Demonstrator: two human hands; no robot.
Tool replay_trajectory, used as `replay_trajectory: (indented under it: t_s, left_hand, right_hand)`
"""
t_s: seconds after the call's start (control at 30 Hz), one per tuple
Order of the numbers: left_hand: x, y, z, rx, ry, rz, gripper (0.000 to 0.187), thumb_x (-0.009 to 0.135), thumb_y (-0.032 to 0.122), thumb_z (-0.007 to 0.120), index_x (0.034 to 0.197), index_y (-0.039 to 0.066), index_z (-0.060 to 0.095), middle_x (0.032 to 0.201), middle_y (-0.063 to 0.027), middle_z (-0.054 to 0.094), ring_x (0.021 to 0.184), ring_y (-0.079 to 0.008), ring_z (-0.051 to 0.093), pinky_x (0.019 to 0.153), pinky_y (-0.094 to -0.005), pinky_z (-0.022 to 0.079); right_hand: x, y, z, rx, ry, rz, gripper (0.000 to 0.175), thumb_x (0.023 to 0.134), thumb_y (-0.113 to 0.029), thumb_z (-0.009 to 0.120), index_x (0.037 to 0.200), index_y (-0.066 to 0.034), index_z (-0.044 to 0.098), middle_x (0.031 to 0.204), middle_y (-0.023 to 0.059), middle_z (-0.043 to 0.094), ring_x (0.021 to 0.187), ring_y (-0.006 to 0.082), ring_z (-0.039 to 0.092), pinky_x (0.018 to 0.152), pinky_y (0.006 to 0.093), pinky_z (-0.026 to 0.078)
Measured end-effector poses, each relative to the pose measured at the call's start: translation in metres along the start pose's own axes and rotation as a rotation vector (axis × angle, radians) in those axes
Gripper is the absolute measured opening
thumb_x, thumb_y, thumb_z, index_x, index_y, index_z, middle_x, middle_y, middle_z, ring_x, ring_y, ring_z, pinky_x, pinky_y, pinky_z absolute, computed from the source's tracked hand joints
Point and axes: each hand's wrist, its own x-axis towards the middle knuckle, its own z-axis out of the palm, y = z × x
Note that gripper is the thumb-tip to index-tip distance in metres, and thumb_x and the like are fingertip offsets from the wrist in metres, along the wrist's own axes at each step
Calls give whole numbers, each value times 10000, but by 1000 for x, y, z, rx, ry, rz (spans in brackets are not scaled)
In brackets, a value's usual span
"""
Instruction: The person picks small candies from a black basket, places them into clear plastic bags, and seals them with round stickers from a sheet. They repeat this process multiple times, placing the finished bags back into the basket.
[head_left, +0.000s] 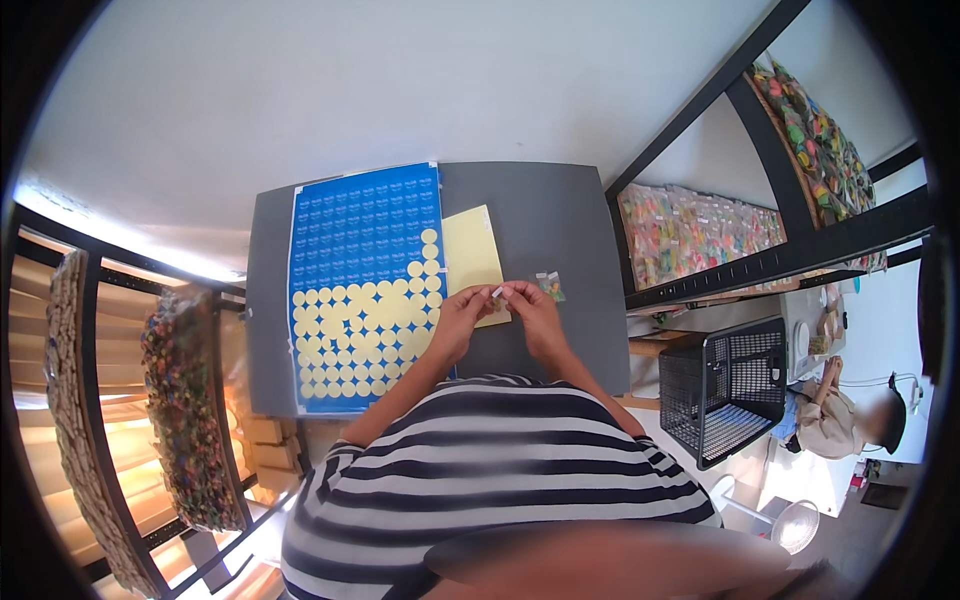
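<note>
Over the grey table (540, 210), my left hand (463, 313) and my right hand (534, 309) meet with fingertips pinched together. Between them is a small white piece (497, 292), perhaps a label; my fingers partly hide it, and whether a clear packet hangs below is hard to tell. A pale yellow sheet (472, 247) lies under my hands. To the left lies a blue sticker sheet (360, 217) printed with writing, its lower part showing pale yellow round spots. Just beyond my right hand, a small clear bag (551, 286) with colourful contents rests on the table.
At right, a black rack (772, 259) bears many clear bags (697, 232). A black plastic basket (720, 390) stands below it, near a seated person (832, 420) and a white fan (795, 525). Another loaded shelf (191, 420) is at left. A wall (420, 82) borders the table's far side.
</note>
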Motion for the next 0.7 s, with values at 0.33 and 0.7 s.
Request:
replay_trajectory:
  t_s: [0.33, 0.7]
  left_hand:
    - [-1, -6, 16, -400, -32, -66, 300, 1025, 193, 492, 1201, -20, 608, 1185, -81, 635, 1097, -174, 600, 1006, -376, 475]
    - [-2, -6, 21, -410, -65, -66, 309, 1023, 177, 487, 1246, -13, 585, 1259, -94, 608, 1129, -194, 585, 1034, -383, 446]
  right_hand:
    - [6, 12, 8, -1, 157, -92, 202, 895, -141, 703, 1036, -9, 646, 909, 18, 666, 833, 86, 593, 783, 236, 462]
    - [12, 28, 5, -172, 248, -231, 187, 882, -130, 714, 1011, -23, 632, 924, 24, 647, 829, 95, 591, 718, 233, 478]
